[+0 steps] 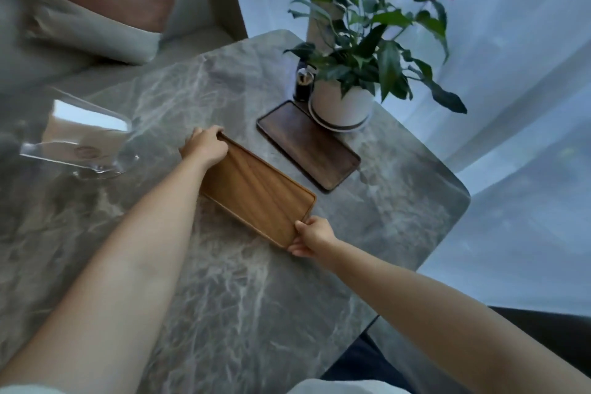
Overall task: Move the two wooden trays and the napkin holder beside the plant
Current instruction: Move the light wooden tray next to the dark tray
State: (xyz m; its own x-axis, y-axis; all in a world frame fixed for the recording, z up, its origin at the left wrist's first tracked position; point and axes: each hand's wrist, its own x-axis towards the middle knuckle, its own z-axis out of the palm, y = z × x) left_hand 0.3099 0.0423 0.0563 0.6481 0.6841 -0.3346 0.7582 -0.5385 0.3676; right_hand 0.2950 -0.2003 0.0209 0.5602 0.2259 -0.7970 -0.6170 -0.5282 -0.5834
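A light wooden tray lies at the middle of the grey marble table. My left hand grips its far left end and my right hand grips its near right corner. A dark wooden tray lies just beyond it, touching the base of the white-potted plant. The clear napkin holder, with pale napkins in it, stands at the table's left side, apart from both hands.
A small dark grinder-like object stands behind the dark tray, left of the pot. A sofa with a brown and grey cushion is beyond the table. Sheer white curtains hang at the right past the table edge.
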